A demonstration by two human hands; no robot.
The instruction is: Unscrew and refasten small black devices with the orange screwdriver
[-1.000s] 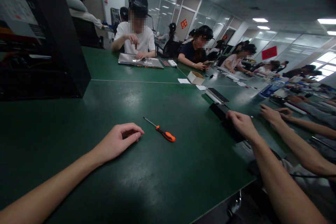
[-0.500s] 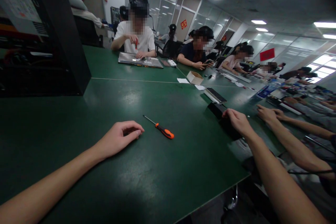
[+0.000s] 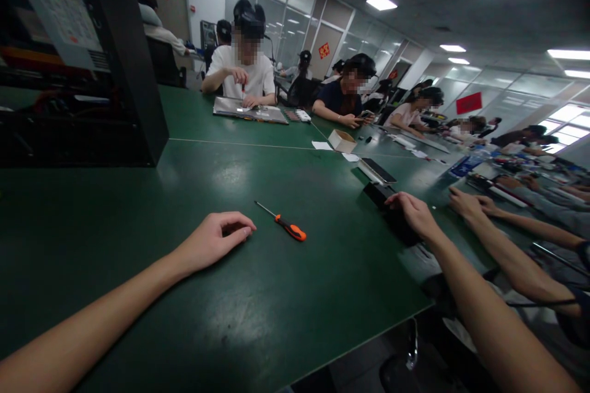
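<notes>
My left hand (image 3: 212, 242) rests on the green table (image 3: 276, 301), its fingers curled into a loose fist with thumb and forefinger touching. Nothing shows inside it. Just to its right lies an orange-handled screwdriver (image 3: 289, 228), apart from the hand, with its thin shaft pointing to the far left. At the table's right edge my right hand (image 3: 413, 214) is curled over a black flat object (image 3: 378, 194), fingers bent down around its far side.
A large black cabinet (image 3: 131, 80) stands at the far left. Behind the black object lie a dark phone-like slab (image 3: 380, 170), a small cardboard box (image 3: 343, 140) and paper scraps. A neighbour's hand (image 3: 465, 204) and forearm lie at my right. Several people work at the far side.
My right hand has slid a little to the left along the black object. The left hand and the screwdriver have stayed put; the view has shifted slightly.
</notes>
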